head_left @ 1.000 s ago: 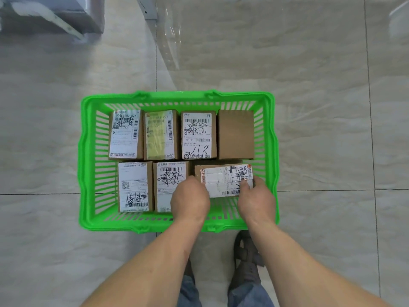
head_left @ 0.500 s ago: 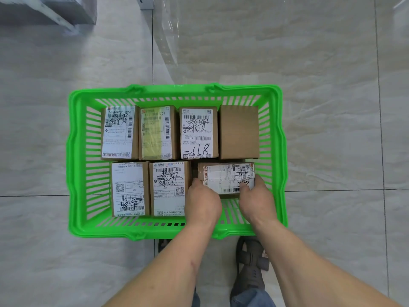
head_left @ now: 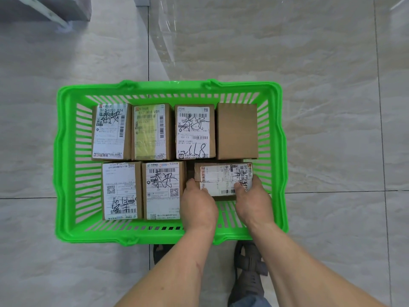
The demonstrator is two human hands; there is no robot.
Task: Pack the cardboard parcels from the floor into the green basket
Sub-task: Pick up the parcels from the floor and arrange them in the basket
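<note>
**Caller:** Parcels, seven of them, all sitting inside the green basket (head_left: 64, 165), which stands on the pale tiled floor (head_left: 332, 107). That slatted basket fills the middle of the view.

**Analyst:** Take me through the far row first.

**Caller:** Four side by side. From the left: a white-labelled parcel (head_left: 110, 131), then the yellow-label parcel (head_left: 151, 132), then one with big handwritten digits (head_left: 194, 131), and a plain brown parcel (head_left: 236, 130) with no label showing, just beside the right wall.

**Analyst:** And the near row?

**Caller:** Two standing lengthways, the QR-label parcel (head_left: 120, 190) and the scribbled parcel (head_left: 162, 190) touching it. To their right lies the sideways parcel (head_left: 221, 179), turned crosswise, pressed up against the far row, with bare basket floor showing on its near side.

**Analyst:** Hands?

**Caller:** Both on that sideways parcel. The left hand (head_left: 199, 207) has its fingers curled round the parcel's left end, down in the gap beside the scribbled parcel. The right hand (head_left: 252, 200) grasps the right end, thumb lying on the label, fingers wrapped over the far corner. Forearms reach in over the near rim.

**Analyst:** Anything smaller?

**Caller:** A dark sandal (head_left: 250, 273) on the tiles below the basket, and the foot of some grey furniture (head_left: 44, 9) at the top left corner.
</note>
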